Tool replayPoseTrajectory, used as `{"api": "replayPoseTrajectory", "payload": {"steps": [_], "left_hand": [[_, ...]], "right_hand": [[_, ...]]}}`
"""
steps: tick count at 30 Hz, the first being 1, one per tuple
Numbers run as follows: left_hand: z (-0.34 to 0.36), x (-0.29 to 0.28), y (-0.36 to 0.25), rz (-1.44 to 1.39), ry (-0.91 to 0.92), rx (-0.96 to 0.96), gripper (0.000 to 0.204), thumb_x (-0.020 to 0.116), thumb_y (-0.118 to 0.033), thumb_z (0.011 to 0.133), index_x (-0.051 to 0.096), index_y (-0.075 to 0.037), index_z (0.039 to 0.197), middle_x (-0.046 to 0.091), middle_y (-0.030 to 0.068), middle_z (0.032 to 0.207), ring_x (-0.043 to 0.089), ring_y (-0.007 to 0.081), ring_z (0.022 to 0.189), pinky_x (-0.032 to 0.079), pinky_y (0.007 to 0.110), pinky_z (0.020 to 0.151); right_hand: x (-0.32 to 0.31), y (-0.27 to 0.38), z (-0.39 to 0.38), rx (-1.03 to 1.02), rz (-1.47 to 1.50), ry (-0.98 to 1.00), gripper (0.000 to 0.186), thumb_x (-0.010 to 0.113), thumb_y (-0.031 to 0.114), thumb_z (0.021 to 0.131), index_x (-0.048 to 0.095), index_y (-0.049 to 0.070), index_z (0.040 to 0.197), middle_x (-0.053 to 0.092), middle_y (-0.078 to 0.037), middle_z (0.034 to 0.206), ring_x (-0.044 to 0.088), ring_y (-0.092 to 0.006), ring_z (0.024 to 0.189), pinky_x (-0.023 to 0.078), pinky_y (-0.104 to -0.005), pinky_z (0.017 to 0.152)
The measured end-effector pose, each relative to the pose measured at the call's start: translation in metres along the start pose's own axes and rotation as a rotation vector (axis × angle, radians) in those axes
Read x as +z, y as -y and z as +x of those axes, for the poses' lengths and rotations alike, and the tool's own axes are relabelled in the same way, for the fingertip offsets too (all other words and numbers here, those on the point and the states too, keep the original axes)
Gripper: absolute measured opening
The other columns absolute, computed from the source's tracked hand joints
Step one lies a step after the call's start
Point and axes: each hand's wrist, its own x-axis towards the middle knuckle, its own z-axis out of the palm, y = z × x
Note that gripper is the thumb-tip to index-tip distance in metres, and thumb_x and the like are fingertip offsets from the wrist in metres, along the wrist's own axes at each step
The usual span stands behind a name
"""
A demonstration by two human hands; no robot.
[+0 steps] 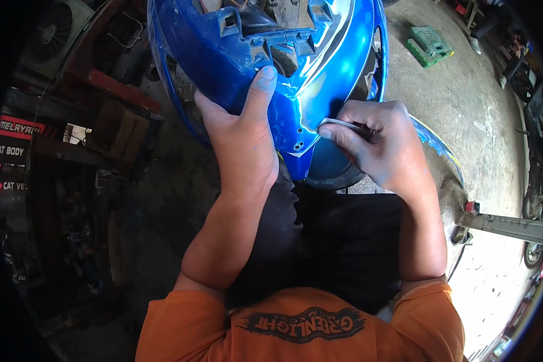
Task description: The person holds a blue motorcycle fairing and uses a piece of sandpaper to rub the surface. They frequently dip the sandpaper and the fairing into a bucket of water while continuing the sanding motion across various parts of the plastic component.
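A scuffed blue vehicle fairing (211, 42), with mounting tabs, silver-black graphics and a worn pale patch, lies across the top centre. My left hand (241, 139) grips its left part, thumb on top near the tabs and fingers hidden underneath. My right hand (380, 145) pinches a thin grey strip (338, 127), perhaps sandpaper, against the lower right of the fairing, beside small holes at its tip. A narrow curved blue piece (439, 148) with a yellow edge extends right, behind my right hand. My dark-trousered legs are below the fairing.
A green object (428, 45) lies on the concrete floor (482, 108) at upper right, near a person's legs and shoes (475, 39). Left are red metal equipment (120, 87), a fan (54, 39) and a cardboard box (114, 133). A metal bar (507, 224) and parked wheels (534, 253) sit right.
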Motion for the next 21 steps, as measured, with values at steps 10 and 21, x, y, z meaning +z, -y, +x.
{"api": "replayPoseTrajectory", "payload": {"steps": [10,21], "left_hand": [[-0.011,0.006,0.001,0.058,-0.009,-0.018,0.074,0.083,-0.009,0.095,0.039,0.003,0.152,0.061,0.0158,0.138,0.063,0.0221,0.122,0.052,0.039,0.108],[-0.011,0.004,0.001,0.029,0.025,-0.009,0.074,0.083,-0.009,0.096,0.037,0.003,0.153,0.059,0.0162,0.142,0.061,0.0223,0.125,0.048,0.039,0.112]], "right_hand": [[0.006,0.009,0.0,-0.203,-0.137,-0.052,0.027,0.084,0.021,0.091,0.069,0.001,0.082,0.065,-0.02,0.074,0.063,-0.0445,0.069,0.049,-0.0466,0.062],[-0.008,0.008,0.0,-0.087,-0.166,-0.018,0.026,0.083,0.024,0.092,0.071,0.002,0.084,0.066,-0.021,0.075,0.065,-0.0451,0.072,0.051,-0.0481,0.065]]}}
